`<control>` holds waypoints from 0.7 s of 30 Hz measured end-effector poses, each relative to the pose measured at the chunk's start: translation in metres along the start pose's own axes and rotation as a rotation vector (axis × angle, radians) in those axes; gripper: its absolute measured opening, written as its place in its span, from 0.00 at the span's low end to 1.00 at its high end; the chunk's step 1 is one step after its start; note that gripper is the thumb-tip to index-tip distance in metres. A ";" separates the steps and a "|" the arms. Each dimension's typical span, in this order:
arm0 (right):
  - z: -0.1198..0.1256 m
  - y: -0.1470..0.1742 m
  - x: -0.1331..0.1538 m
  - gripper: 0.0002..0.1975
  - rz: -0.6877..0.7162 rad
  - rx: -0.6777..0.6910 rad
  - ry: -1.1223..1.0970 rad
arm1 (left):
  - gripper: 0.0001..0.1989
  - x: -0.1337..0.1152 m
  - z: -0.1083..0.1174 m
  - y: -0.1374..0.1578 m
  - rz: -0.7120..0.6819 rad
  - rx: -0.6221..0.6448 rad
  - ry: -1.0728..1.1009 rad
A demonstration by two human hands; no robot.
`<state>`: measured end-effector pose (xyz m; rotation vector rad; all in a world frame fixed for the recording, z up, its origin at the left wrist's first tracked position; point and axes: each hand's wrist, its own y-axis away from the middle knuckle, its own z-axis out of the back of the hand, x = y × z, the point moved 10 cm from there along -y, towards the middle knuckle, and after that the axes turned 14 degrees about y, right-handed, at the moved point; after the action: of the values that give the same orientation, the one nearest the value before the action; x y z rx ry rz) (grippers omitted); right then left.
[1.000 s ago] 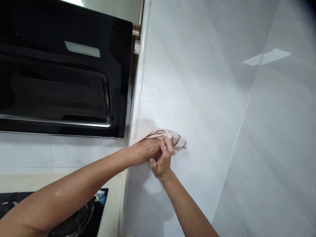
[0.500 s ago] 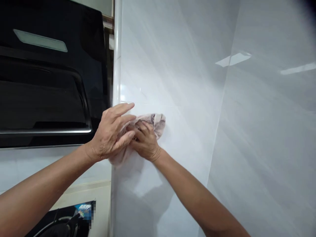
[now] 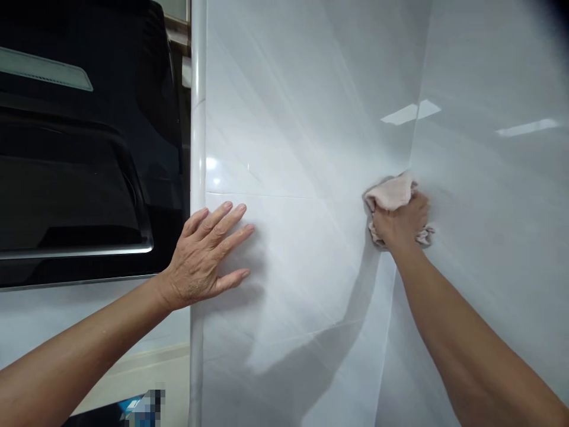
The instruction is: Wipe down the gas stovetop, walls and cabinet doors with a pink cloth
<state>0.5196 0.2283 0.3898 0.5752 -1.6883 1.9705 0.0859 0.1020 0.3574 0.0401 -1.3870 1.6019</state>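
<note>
A crumpled pale pink cloth (image 3: 391, 193) is bunched under my right hand (image 3: 404, 222), which presses it on the glossy white tiled wall (image 3: 288, 249) by the inner corner. The fingers curl over the cloth and are partly hidden. Near the wall's left edge is my left hand (image 3: 208, 255), its fingers spread and nothing in it. Whether its palm touches the tiles I cannot tell.
At the left hangs a black glossy range hood (image 3: 89, 148). Below it, part of a black stove (image 3: 106, 413) shows on a pale counter (image 3: 175, 379). A rounded white trim (image 3: 198, 148) runs down the wall's edge.
My right hand has moved right with the cloth, from beside my left hand to the wall's corner. My left hand has stayed near the left edge, its fingers spread wider.
</note>
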 end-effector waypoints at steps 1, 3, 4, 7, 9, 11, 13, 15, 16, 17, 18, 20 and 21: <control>0.007 0.001 0.008 0.47 -0.071 -0.034 -0.046 | 0.41 -0.001 0.001 0.000 -0.003 -0.005 0.004; 0.025 0.008 0.053 0.46 -0.082 -0.094 -0.123 | 0.42 -0.001 0.002 0.000 0.000 -0.012 0.012; 0.036 0.016 0.088 0.44 -0.002 -0.118 -0.143 | 0.42 0.000 0.002 0.000 0.006 -0.010 0.019; 0.076 0.072 0.209 0.34 0.446 -0.204 -0.176 | 0.41 0.004 0.004 0.000 0.030 -0.015 0.076; 0.093 0.132 0.263 0.30 0.711 -0.202 -0.248 | 0.41 0.005 0.009 0.002 0.031 -0.057 0.130; 0.099 0.191 0.284 0.26 0.877 -0.147 -0.311 | 0.41 0.004 0.015 0.006 0.027 -0.103 0.164; 0.095 0.239 0.274 0.23 0.934 -0.090 -0.313 | 0.40 -0.001 0.016 0.014 -0.001 -0.113 0.149; 0.089 0.271 0.245 0.21 0.936 -0.064 -0.287 | 0.37 -0.014 0.012 0.024 -0.094 -0.105 0.081; 0.086 0.280 0.227 0.20 0.929 -0.063 -0.272 | 0.35 -0.021 0.011 0.029 -0.140 -0.113 0.034; 0.082 0.284 0.209 0.19 0.921 -0.062 -0.257 | 0.32 -0.026 0.010 0.034 -0.172 -0.127 -0.016; 0.079 0.283 0.191 0.19 0.909 -0.062 -0.243 | 0.29 -0.029 0.010 0.037 -0.190 -0.147 -0.062; 0.072 0.265 0.159 0.17 0.873 -0.066 -0.219 | 0.24 -0.032 0.008 0.038 -0.191 -0.161 -0.115; 0.067 0.249 0.144 0.17 0.850 -0.065 -0.212 | 0.23 -0.033 0.007 0.036 -0.182 -0.148 -0.125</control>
<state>0.2544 0.1433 0.2898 0.0086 -2.3849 2.4435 0.0751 0.0814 0.3140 0.1762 -1.5485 1.3626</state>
